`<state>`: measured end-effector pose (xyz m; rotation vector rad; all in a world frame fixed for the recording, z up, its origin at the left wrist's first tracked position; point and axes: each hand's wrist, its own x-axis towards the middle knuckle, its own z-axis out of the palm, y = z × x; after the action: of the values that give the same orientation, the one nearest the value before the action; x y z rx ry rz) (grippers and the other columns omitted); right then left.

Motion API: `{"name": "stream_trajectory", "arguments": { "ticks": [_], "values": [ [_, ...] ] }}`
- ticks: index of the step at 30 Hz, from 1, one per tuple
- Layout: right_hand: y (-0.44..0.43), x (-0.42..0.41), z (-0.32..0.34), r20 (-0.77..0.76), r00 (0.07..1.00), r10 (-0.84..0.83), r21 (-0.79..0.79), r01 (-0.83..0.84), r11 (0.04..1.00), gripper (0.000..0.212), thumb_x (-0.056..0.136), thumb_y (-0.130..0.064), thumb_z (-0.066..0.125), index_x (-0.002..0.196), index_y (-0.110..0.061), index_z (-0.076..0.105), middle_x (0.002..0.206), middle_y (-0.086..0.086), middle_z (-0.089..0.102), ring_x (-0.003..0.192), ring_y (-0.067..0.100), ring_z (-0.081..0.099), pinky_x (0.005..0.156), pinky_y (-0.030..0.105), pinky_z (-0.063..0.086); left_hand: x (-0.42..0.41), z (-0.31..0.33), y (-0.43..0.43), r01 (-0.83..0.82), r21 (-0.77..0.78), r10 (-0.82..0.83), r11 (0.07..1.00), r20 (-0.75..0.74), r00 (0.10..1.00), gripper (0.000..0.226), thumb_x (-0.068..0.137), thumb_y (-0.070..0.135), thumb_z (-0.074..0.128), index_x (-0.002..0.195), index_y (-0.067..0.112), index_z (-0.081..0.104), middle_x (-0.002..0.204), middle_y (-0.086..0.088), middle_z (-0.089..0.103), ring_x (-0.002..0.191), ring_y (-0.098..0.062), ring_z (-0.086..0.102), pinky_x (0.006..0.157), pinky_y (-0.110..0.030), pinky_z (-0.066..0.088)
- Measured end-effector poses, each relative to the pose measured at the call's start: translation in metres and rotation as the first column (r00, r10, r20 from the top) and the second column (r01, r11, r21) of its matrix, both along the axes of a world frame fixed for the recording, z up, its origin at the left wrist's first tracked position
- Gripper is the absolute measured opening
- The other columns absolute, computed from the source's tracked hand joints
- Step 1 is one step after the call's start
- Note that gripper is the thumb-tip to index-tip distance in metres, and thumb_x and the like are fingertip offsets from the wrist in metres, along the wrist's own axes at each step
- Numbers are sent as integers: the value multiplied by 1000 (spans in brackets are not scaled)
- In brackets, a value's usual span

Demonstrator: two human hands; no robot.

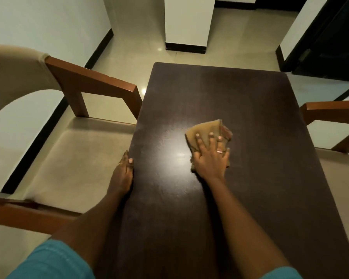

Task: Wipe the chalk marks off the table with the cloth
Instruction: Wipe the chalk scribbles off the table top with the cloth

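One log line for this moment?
right hand: spread flat, pressing tan folded cloth on dark wooden table | left hand: holds table's left edge | chalk marks: unclear

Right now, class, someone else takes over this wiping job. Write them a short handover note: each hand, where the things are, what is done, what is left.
Right hand: flat, fingers spread, pressing the cloth onto the table near its middle.
Left hand: holds the table's left edge, thumb on top.
Done: the surface around the cloth looks clean.
Left: a faint pale haze lies on the far half; chalk or glare, cannot tell. Probably wipe there next, then check.
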<state>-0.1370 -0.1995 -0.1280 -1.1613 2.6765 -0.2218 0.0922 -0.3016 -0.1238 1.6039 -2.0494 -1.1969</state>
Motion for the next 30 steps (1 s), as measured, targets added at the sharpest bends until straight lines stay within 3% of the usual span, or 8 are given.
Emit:
{"name": "stream_trajectory", "arguments": {
  "ticks": [4,8,12,16,19,23,27,30],
  "values": [
    [69,-88,1,-41,950,-311,-3,311,950,58,93,-38,40,147,-42,19,159,6,13,145,33,6,111,62,9,2,-2,2,45,-29,-43,999,78,996,50,101,28,23,147,12,14,153,-12,24,140,-30,26,114,-39,20],
    [143,-142,5,-33,846,-532,-3,532,847,57,98,-38,37,150,-37,13,159,13,6,144,40,1,109,65,7,-1,4,5,82,-89,-76,993,67,995,47,101,23,25,145,8,20,146,-17,37,132,-35,37,107,-41,30],
    [163,-133,4,-13,734,-679,-11,679,734,58,98,-38,37,151,-32,14,158,17,3,144,41,-1,108,67,5,-1,2,2,79,-87,-72,993,83,994,48,101,24,25,146,7,20,146,-19,37,132,-37,37,108,-42,29],
    [136,-89,-3,27,704,-710,-46,710,702,58,95,-36,44,149,-30,23,158,19,6,144,43,1,106,70,5,4,-7,-1,55,-33,-53,998,77,996,52,101,32,22,147,10,13,150,-17,30,135,-36,33,110,-43,27],
    [95,-33,-4,32,787,-616,-30,617,786,58,92,-36,46,147,-34,27,158,15,9,144,40,4,106,69,7,15,-11,3,14,29,-14,999,12,1000,59,98,46,18,147,13,18,148,-16,35,133,-34,37,111,-45,30],
    [35,59,-1,50,929,-366,-81,369,926,60,88,-39,50,145,-37,31,158,11,14,145,37,7,108,66,5,39,-16,18,-28,148,38,989,-67,997,98,72,84,11,144,21,27,146,-9,40,132,-28,41,110,-48,33],
    [2,148,1,109,992,57,-29,-54,998,58,92,-45,39,147,-40,22,160,5,2,146,33,-1,109,64,0,53,-13,37,-40,222,68,974,-122,990,89,79,78,18,144,19,28,143,-10,44,129,-28,43,108,-44,35],
    [16,192,2,88,958,272,-7,-273,962,53,86,-48,36,137,-40,43,154,7,31,141,34,28,104,67,23,60,-11,49,-65,220,88,973,-95,992,63,94,55,19,138,14,40,132,-18,53,121,-33,50,105,-45,38]
  ]
}}
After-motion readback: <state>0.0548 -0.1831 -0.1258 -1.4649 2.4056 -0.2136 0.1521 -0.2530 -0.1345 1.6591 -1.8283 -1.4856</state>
